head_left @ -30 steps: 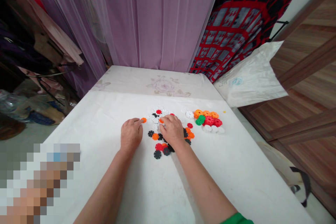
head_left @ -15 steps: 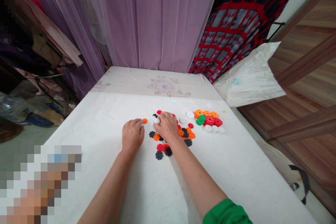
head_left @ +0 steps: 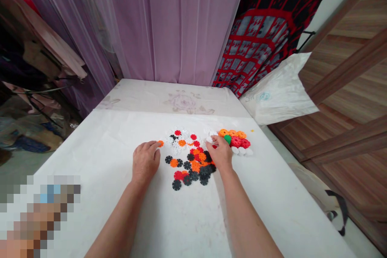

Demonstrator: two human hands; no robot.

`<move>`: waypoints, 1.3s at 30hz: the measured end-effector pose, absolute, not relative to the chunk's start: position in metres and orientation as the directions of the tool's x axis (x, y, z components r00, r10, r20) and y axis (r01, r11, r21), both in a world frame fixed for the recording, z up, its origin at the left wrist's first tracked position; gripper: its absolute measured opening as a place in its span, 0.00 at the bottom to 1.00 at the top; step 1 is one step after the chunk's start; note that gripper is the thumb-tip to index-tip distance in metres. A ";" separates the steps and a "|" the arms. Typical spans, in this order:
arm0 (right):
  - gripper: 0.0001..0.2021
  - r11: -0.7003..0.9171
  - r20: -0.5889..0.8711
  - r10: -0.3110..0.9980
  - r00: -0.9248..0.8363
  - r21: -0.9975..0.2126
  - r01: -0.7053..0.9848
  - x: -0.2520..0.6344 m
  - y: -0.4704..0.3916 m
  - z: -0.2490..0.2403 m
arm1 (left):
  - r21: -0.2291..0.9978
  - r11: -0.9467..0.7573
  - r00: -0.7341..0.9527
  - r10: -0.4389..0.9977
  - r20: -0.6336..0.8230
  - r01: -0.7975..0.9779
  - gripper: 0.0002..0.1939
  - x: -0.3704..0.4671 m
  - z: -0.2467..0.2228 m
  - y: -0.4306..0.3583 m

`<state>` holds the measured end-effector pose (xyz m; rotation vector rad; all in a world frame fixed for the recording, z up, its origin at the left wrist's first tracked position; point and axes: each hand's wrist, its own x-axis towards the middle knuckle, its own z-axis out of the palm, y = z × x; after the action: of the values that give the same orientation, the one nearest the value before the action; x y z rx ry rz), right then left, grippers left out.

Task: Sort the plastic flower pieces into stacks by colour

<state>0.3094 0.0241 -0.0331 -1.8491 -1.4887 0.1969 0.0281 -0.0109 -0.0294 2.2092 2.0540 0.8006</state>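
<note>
Small notched plastic discs lie in a loose group on the white-covered table. My left hand [head_left: 146,160] rests at the left of the group with its thumb apart from its bent fingers. Its fingertips touch an orange disc [head_left: 160,143]. My right hand [head_left: 221,154] is at the right side of the group, thumb and index finger closed around a white disc [head_left: 209,139], partly hidden by the fingers. White discs [head_left: 175,145] are scattered at the back of the group. Orange discs [head_left: 196,166] and black discs [head_left: 204,179] lie nearer to me.
Right of my right hand sit rows of orange discs [head_left: 232,133], red discs [head_left: 240,142] and white discs [head_left: 242,151], beside a green disc [head_left: 227,139]. A white bag [head_left: 278,92] stands by the table's right edge. A purple curtain [head_left: 181,24] hangs behind the table [head_left: 102,137].
My right hand has moved right, from the scattered white discs toward the arranged rows. My left hand stays by the orange disc. The view has shifted slightly.
</note>
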 end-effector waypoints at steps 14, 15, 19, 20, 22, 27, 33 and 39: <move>0.13 -0.049 0.342 0.908 0.241 -0.484 0.873 0.294 0.022 -0.031 | 0.332 -0.163 0.025 0.923 0.383 0.929 0.17 0.026 -0.030 -0.010; 0.13 -0.046 0.345 0.908 0.236 -0.480 0.876 0.294 0.022 -0.032 | 0.332 -0.163 0.024 0.922 0.386 0.929 0.17 0.026 -0.030 -0.010; 0.14 -0.066 0.317 0.922 0.223 -0.437 0.897 0.293 0.022 -0.030 | 0.340 -0.160 0.021 0.925 0.379 0.927 0.17 0.026 -0.029 -0.010; 0.14 -0.070 0.309 0.926 0.216 -0.422 0.904 0.293 0.022 -0.030 | 0.342 -0.159 0.021 0.926 0.376 0.926 0.17 0.026 -0.029 -0.010; 0.14 -0.067 0.303 0.932 0.199 -0.395 0.916 0.293 0.022 -0.028 | 0.345 -0.158 0.017 0.926 0.377 0.925 0.17 0.025 -0.030 -0.010; 0.12 -0.052 0.300 0.938 0.173 -0.374 0.926 0.293 0.023 -0.026 | 0.347 -0.163 0.021 0.924 0.381 0.924 0.17 0.025 -0.031 -0.010; 0.11 -0.076 0.260 0.948 0.185 -0.379 0.922 0.293 0.024 -0.024 | 0.337 -0.155 0.019 0.927 0.374 0.929 0.18 0.026 -0.030 -0.010; 0.10 -0.066 0.290 0.939 0.183 -0.369 0.927 0.292 0.024 -0.027 | 0.339 -0.157 0.019 0.926 0.377 0.928 0.17 0.026 -0.029 -0.010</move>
<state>0.2923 0.0236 -0.0267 -1.9965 -1.7473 0.0349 0.0261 -0.0097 -0.0292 2.2444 2.0421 0.8257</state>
